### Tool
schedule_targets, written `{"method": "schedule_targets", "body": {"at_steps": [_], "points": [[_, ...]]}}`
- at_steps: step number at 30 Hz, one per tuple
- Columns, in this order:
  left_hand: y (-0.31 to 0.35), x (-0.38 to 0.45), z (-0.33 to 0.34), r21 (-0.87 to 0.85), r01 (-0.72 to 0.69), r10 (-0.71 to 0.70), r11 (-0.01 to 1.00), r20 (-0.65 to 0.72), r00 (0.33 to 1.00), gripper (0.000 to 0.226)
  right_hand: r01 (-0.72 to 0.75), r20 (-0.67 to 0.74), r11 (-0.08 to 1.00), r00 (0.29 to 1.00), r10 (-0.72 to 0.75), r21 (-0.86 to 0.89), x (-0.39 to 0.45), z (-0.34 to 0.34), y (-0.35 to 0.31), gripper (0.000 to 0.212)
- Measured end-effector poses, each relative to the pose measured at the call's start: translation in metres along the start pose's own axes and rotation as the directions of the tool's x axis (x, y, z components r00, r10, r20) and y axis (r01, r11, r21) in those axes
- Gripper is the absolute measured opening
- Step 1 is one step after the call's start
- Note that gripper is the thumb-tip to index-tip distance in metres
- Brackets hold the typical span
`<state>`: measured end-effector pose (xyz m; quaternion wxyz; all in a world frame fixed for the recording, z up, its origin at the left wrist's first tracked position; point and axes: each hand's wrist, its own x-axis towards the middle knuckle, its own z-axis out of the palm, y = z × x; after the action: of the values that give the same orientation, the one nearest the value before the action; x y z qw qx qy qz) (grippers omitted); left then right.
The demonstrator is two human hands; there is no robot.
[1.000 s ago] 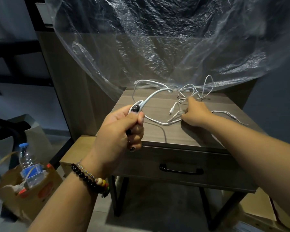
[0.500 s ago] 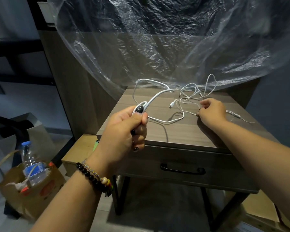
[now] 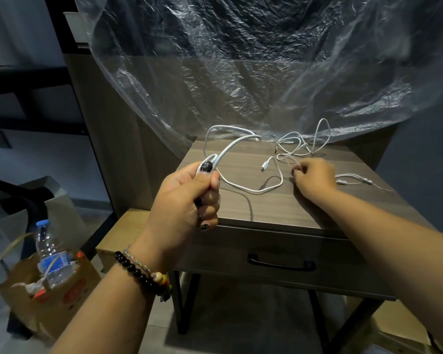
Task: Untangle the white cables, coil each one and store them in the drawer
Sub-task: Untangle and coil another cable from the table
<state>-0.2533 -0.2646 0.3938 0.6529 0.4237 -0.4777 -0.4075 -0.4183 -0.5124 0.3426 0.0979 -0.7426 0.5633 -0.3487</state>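
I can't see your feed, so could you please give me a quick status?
Left hand shut on thick white cable. Right hand pinching thin cable. Tangle unresolved; drawer closed.

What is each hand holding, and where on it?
Left hand: thick white cable, folded loop. Right hand: thin white cord, pinched mid-length.

The right hand (image 3: 315, 176) hides its grip on the thin cable (image 3: 292, 152).
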Motion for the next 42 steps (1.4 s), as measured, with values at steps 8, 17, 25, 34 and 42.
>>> {"method": "schedule_targets", "body": {"at_steps": [8, 17, 25, 34, 42], "points": [[0.001, -0.002, -0.002, 0.055, -0.001, -0.001, 0.998, 0.032, 0.999, 0.015, -0.117, 0.024, 0.978, 0.993, 0.114, 0.17, 0.005, -0.018, -0.009, 0.066], [0.007, 0.002, -0.023, -0.618, 0.158, 0.044, 0.77, 0.299, 0.953, 0.022, 0.692, -0.084, 0.597, 0.679, -0.729, 0.406, -0.086, -0.069, -0.099, 0.018], [0.011, -0.002, -0.029, -0.619, -0.056, 0.01, 0.784, -0.078, 0.997, 0.029, 0.439, 0.038, 0.555, 0.76, -0.649, 0.706, -0.131, -0.069, -0.119, 0.017], [-0.005, -0.003, -0.005, 0.129, 0.051, -0.017, 0.99, -0.252, 0.967, 0.029, 0.625, 0.064, 0.742, 0.753, -0.655, 0.244, -0.153, -0.061, -0.097, 0.008], [-0.026, -0.004, 0.013, 0.362, 0.165, -0.134, 0.918, -0.11, 0.985, 0.061, 0.716, 0.137, 0.69, 0.698, -0.703, -0.109, -0.182, -0.059, -0.079, 0.022]]}}
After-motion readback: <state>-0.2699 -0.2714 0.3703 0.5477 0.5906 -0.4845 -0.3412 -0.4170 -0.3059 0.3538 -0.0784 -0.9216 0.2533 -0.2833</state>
